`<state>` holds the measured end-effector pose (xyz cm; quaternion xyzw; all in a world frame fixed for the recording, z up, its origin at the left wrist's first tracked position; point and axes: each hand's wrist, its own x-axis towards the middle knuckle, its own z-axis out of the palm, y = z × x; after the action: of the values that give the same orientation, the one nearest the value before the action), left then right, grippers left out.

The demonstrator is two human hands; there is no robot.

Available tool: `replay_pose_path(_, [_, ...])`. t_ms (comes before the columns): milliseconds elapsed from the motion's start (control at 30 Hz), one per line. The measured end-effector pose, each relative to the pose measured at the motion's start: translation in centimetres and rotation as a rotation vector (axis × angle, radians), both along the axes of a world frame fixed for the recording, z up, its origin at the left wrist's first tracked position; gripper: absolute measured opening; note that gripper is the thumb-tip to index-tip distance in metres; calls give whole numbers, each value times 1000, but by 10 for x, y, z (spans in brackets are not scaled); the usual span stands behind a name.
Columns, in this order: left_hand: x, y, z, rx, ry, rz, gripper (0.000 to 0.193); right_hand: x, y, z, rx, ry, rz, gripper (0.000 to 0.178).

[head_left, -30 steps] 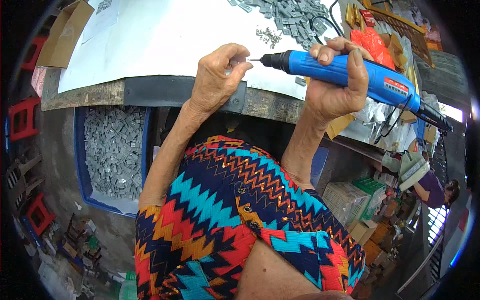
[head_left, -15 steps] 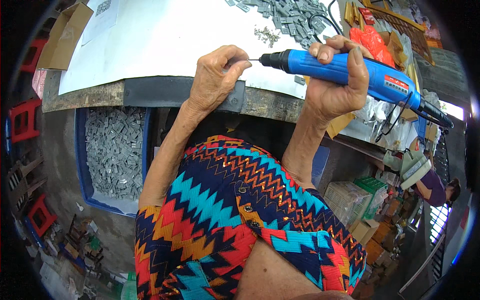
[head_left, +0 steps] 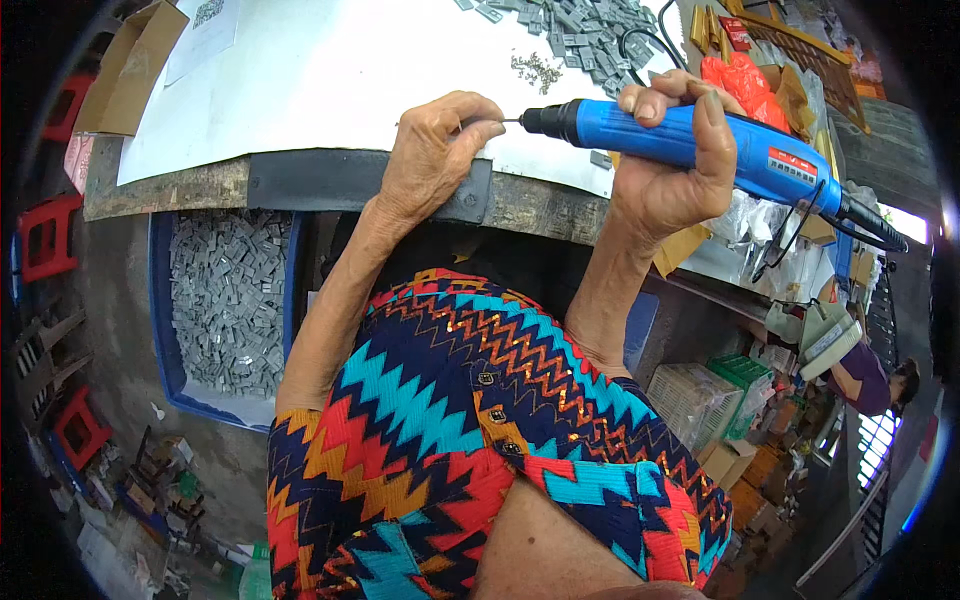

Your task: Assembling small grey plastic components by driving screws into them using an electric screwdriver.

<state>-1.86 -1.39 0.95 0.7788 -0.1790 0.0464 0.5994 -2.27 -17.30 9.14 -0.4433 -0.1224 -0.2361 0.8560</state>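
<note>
A blue electric screwdriver lies level in my right hand, its cord running off to the right. Its black nose points left, and the thin bit reaches the fingertips of my left hand. Those fingers are pinched together over the table's front edge; whatever they hold is hidden behind them. Beyond the tool a small heap of tiny brass-coloured screws rests on the white sheet. Farther back lies a pile of small grey rectangular parts.
Below the table edge at left stands a blue bin full of grey parts. An open cardboard box sits at the table's left end. A red plastic bag and clear bags crowd the right side. Another person is at far right.
Hardly anything differs. My left hand and the screwdriver's tip have shifted very slightly; both hands keep their grip.
</note>
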Motion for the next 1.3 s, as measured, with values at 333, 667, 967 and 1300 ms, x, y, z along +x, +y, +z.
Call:
replay_pose_path(333, [0,-1,-2,-1,29,-6,13,0,1,-1,-8,19,-36,15])
replay_pose_path(667, [0,4,10,-42,32,25,17,1,1,7,-18,26,14,14])
replay_pose_path(967, [44,21,17,113,-53,94,16,3,-5,2,-37,-8,-66,19])
replay_pose_path(1300, [140,16,-14,488,-355,197,25,8,-3,2,-53,42,-119,21])
